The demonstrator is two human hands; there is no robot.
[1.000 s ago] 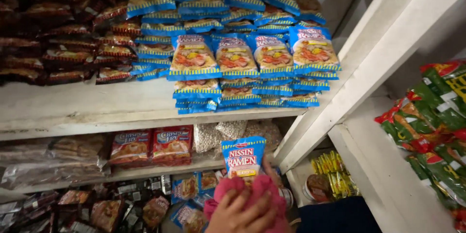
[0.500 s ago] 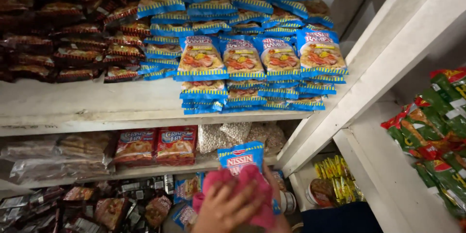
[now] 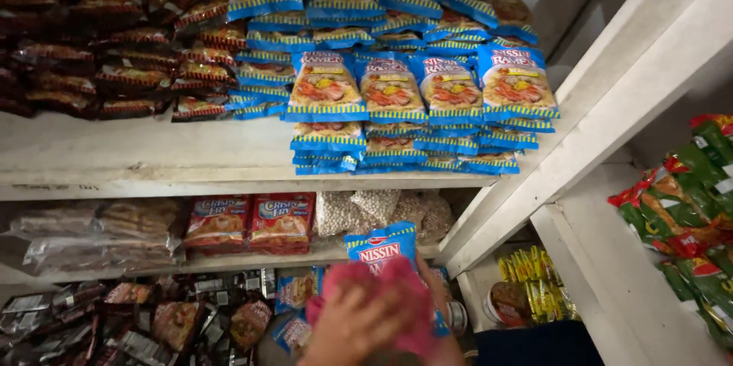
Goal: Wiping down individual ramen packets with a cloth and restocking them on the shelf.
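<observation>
One view only, from my head. At the bottom centre of the frame my hand [image 3: 359, 328] presses a pink cloth [image 3: 397, 297] against a blue noodle pack [image 3: 382, 248], its fingers [image 3: 347, 316] spread loosely over the cloth. Which hand it is I cannot tell; a second hand is not clear. Best, I judge, to wipe with the pack steadied. More blue packs [image 3: 420, 91] sit on the shelf [image 3: 153, 167] above, upper centre.

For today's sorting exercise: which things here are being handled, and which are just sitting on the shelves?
In hand:
hand
pink cloth
blue noodle packet

Just shelved:
blue noodle packet stacks
dark red packets
red boxes
green packets
white shelf
</observation>
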